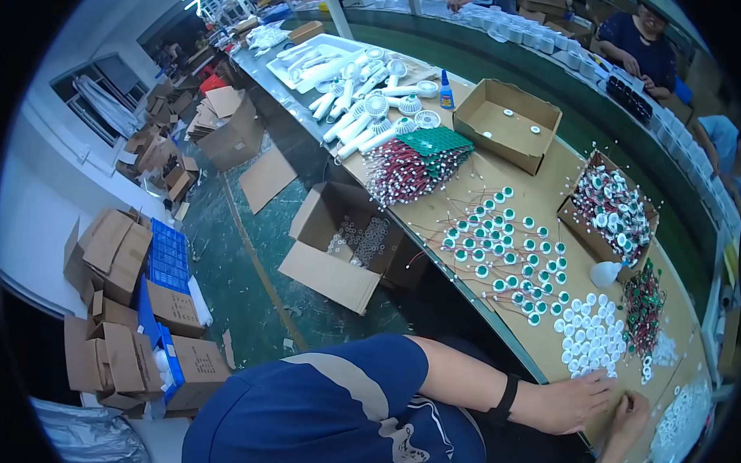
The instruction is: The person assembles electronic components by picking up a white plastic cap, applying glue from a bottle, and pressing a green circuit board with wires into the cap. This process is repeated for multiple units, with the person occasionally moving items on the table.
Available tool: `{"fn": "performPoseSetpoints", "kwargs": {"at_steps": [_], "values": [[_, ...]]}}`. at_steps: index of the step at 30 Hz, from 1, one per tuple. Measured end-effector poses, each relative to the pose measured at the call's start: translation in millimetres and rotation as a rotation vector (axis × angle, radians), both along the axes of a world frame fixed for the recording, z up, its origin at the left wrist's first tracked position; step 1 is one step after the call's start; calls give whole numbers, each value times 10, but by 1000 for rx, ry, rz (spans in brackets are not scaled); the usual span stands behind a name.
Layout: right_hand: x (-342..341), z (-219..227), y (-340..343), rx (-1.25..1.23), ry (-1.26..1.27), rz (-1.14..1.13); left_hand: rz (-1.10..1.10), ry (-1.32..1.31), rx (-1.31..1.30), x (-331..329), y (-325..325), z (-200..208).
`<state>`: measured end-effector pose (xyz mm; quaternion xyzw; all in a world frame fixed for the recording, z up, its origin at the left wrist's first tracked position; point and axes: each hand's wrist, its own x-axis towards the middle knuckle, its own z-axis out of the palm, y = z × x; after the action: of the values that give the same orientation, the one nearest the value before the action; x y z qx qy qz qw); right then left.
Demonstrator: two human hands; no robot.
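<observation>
my left hand (pixel 573 402) and right hand (pixel 627 422) sat nearside of white caps (pixel 592 331); undersides hidden, couldn't tell either grip.

We have a bare strip of tabletop (pixel 547 193) between the open carton (pixel 496 144) and the green-centred discs (pixel 510 258). Ahead of the left hand (pixel 571 403) and right hand (pixel 627 422), white caps (pixel 580 335) obstruct low passage; the white bulb (pixel 605 275) and filled box (pixel 581 229) stand beyond, red wires (pixel 643 310) to the right.
</observation>
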<state>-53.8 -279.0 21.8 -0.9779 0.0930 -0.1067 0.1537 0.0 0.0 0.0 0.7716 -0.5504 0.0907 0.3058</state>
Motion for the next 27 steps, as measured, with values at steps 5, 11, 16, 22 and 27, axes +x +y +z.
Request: {"fn": "performPoseSetpoints", "kwargs": {"at_steps": [5, 11, 16, 22, 27], "values": [[38, -120, -3, -17, -87, 0, 3, 21, -58, 8, 31, -24], [-4, -62, 120, -29, -146, 39, -18, 81, -79, -25, 40, 14], [-409, 87, 349, 162, -73, -32, -72, 333, -221, -61, -31, 170], [-15, 256, 758, 75, -166, 58, 7, 285, 64, 171, 176, 409], [-201, 278, 797, 106, -204, -20, -45, 70, 110, 102, 148, 391]]}}
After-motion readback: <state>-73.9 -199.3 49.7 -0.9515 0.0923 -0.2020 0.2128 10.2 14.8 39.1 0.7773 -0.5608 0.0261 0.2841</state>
